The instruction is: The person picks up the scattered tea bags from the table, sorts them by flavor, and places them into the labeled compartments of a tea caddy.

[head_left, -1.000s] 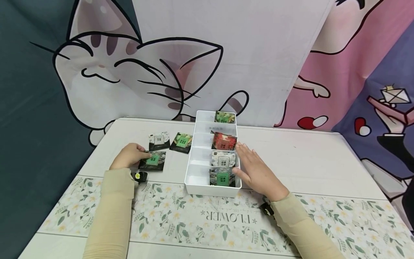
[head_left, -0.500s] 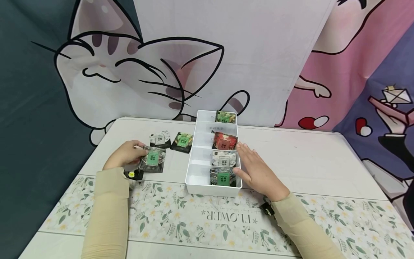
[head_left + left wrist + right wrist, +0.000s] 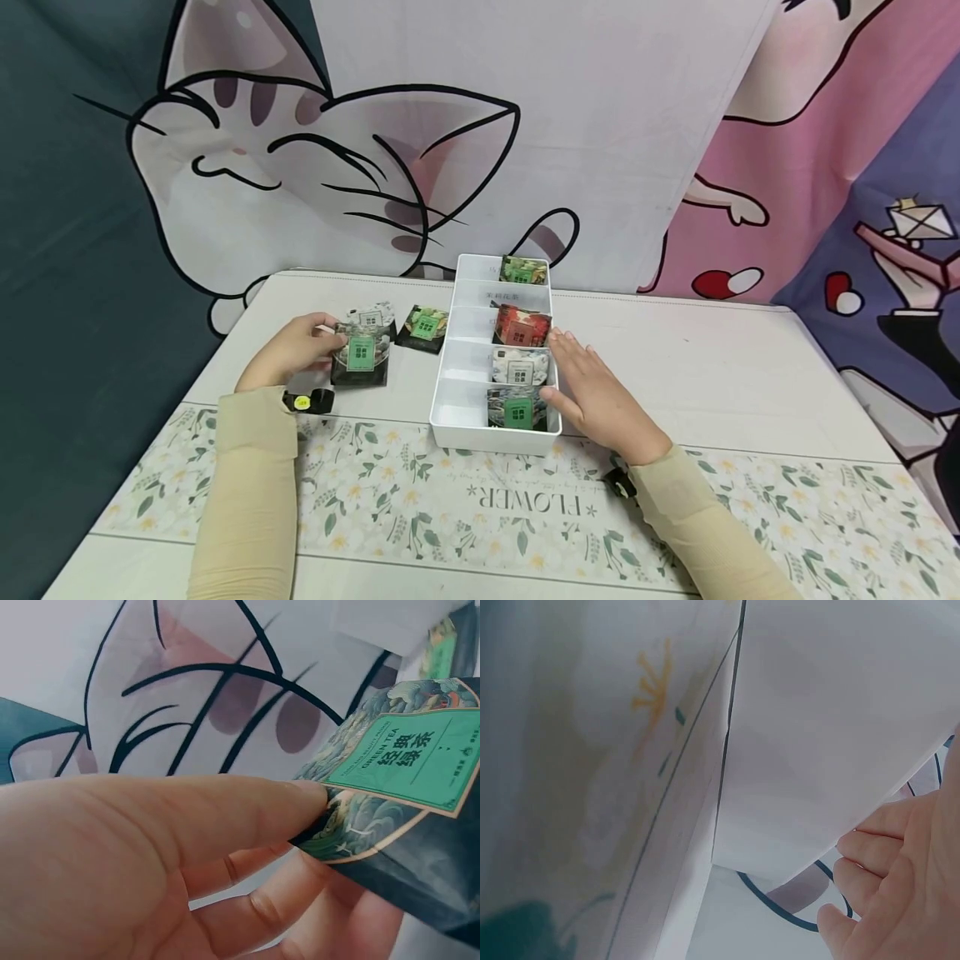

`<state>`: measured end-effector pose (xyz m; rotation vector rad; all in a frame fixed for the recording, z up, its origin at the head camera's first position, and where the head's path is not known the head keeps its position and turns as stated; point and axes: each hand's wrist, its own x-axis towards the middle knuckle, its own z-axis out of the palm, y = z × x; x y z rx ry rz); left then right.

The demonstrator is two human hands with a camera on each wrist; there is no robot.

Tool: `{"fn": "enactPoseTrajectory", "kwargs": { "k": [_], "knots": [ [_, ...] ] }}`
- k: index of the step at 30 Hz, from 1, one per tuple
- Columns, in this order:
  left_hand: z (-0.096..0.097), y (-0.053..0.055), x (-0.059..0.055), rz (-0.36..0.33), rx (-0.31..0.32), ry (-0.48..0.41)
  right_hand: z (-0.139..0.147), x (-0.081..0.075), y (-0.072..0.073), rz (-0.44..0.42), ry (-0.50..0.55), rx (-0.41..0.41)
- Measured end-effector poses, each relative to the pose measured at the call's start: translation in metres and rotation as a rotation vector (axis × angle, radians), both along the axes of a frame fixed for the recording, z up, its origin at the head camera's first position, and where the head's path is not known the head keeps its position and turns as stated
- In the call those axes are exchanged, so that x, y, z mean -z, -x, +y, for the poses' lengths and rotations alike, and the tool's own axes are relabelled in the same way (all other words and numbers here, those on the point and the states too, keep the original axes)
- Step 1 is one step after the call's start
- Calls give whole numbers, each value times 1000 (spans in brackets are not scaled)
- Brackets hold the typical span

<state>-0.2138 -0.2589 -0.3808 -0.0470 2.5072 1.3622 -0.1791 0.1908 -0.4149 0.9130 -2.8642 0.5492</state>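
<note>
My left hand (image 3: 288,354) pinches a black tea packet with a green label (image 3: 362,357) by its left edge, thumb on the printed face. "GREEN TEA" is readable on the packet (image 3: 420,769) in the left wrist view. Behind it lies a partly covered white-and-black packet (image 3: 377,315). A yellow-green packet (image 3: 423,325) rests close to the left side of a white divided tray (image 3: 487,440). Along that tray's right side lies my right hand (image 3: 607,408), fingers extended at the wall; the right wrist view shows the fingers (image 3: 870,851) by the tray's outer side.
Within the tray stand a green packet (image 3: 523,270) at the back, a red one (image 3: 521,327), a white one (image 3: 520,367) and a green-labelled one (image 3: 517,410) in front. The second compartment from the back shows printed lettering. A cat-printed cloth (image 3: 420,50) hangs behind the table.
My left hand has raised the green-labelled packet from the table and tilted it up. It has shifted slightly forward, now overlapping the white packet in view. The right hand stays put.
</note>
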Motion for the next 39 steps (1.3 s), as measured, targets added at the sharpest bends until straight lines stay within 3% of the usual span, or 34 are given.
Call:
{"fn": "enactPoseTrajectory", "kwargs": {
  "k": [13,24,39],
  "knots": [
    [13,-9,-27,182,0,-41,0,-1,0,-2,-7,1],
    [36,-18,-45,261,3,-129,0,0,1,19,-9,-3],
    [74,-23,-50,313,70,-274,-1,1,1,13,-21,13]
  ]
}}
